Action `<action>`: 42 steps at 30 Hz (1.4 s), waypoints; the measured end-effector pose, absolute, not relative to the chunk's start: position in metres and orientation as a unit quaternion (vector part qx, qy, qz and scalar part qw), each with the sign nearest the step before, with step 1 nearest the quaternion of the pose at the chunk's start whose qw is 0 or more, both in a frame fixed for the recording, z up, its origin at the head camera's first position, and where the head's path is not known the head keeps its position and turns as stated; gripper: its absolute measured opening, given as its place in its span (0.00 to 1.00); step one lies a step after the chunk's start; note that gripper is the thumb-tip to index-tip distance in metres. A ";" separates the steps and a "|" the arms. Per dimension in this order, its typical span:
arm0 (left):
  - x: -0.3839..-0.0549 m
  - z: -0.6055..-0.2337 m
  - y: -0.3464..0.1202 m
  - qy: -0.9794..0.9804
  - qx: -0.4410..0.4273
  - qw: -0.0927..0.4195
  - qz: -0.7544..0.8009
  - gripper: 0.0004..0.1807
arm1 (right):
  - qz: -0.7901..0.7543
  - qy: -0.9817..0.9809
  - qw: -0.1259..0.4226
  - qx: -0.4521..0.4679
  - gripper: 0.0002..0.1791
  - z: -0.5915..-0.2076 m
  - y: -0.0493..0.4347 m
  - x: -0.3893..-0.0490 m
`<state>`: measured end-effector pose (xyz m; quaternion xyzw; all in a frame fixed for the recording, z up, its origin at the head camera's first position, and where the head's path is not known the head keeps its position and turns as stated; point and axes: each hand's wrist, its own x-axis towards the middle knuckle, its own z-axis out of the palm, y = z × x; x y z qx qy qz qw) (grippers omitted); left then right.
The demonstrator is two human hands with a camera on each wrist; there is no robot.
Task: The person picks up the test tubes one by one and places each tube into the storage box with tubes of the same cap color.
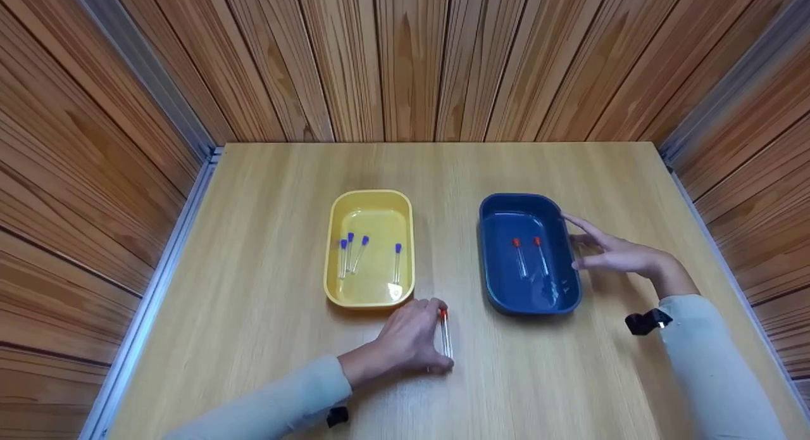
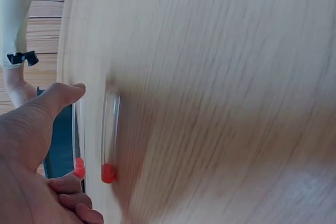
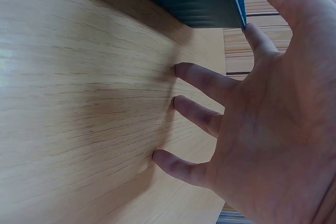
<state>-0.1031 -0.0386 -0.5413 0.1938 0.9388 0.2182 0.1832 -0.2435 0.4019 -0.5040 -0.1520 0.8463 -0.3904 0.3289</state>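
Observation:
My left hand (image 1: pixel 410 339) spans a red-capped test tube (image 2: pixel 79 145) lengthwise, the thumb at its clear end and a fingertip at its red cap. A second red-capped tube (image 2: pixel 110 135) lies on the tabletop beside it. My right hand (image 1: pixel 623 253), fingers spread, touches the right rim of the blue tray (image 1: pixel 486 263); its other fingertips reach down to the tabletop in the right wrist view. Inside that tray lie two red-capped tubes (image 1: pixel 520 259). Several purple-capped tubes (image 1: pixel 397 263) lie in the yellow tray (image 1: pixel 368 301), just beyond my left hand.
A light wooden tabletop (image 1: pixel 266 250) carries both trays, with a strip of wood between them. Wood-plank walls (image 1: pixel 405 60) enclose the back and sides. A metal rail (image 1: pixel 171 263) runs along the left edge. Dark clips (image 1: pixel 647 322) sit at the cuffs.

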 end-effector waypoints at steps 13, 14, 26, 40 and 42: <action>-0.105 -0.527 -0.034 0.938 0.193 0.161 0.240 0.49 | -0.393 0.846 0.325 -0.154 0.56 -0.505 0.403 -0.241; -0.105 -0.526 -0.034 0.937 0.193 0.164 0.241 0.49 | -0.393 0.846 0.325 -0.154 0.56 -0.505 0.403 -0.241; -0.113 -0.508 -0.026 0.927 0.174 0.174 0.283 0.49 | -0.391 0.849 0.323 -0.150 0.57 -0.505 0.403 -0.239; -0.136 -0.483 -0.007 0.909 0.134 0.175 0.353 0.51 | -0.391 0.847 0.328 -0.147 0.57 -0.505 0.404 -0.244; -0.138 -0.479 -0.003 0.906 0.134 0.173 0.361 0.51 | -0.389 0.848 0.329 -0.146 0.57 -0.505 0.404 -0.244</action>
